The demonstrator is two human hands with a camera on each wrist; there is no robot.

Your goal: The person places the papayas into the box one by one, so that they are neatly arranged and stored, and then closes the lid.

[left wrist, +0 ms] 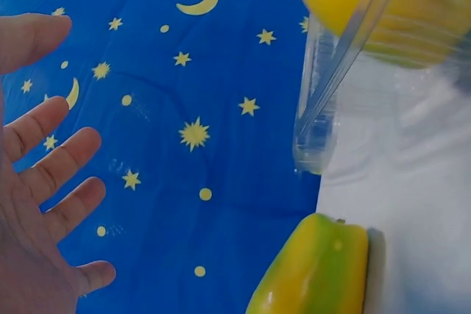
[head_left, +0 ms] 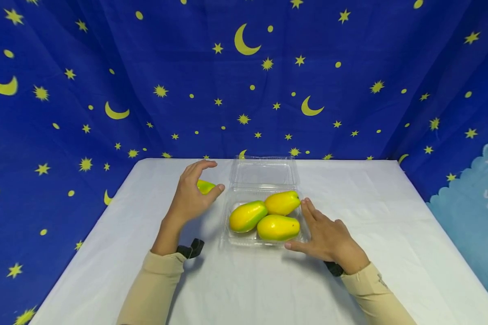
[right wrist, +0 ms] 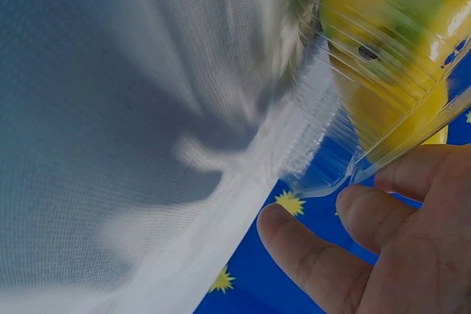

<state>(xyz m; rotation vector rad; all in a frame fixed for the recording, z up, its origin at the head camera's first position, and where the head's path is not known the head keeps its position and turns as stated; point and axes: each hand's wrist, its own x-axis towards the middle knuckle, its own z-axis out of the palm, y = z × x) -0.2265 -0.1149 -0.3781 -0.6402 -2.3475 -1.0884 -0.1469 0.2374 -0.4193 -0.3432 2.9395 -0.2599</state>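
Observation:
A clear plastic clamshell box [head_left: 226, 234] stands on the table, its lid [head_left: 264, 174] folded open toward the back. Three yellow-green papayas lie inside: one at left [head_left: 247, 217], one at back right [head_left: 282, 202], one at front right [head_left: 278, 227]. Left of the box, my left hand [head_left: 190, 194] is spread, holding nothing. Beyond its thumb another papaya [head_left: 205, 186] lies on the table, partly hidden by the hand; the left wrist view shows this papaya [left wrist: 313, 270] apart from the fingers. My right hand [right wrist: 397, 240] has extended fingers right at the box's right side.
A white cloth covers the table [head_left: 390, 216]. Behind it hangs a blue curtain [head_left: 187, 67] with yellow moons and stars, and a light blue patch [head_left: 476, 207] shows at the right. Dark bands [head_left: 191, 248] sit at both wrists.

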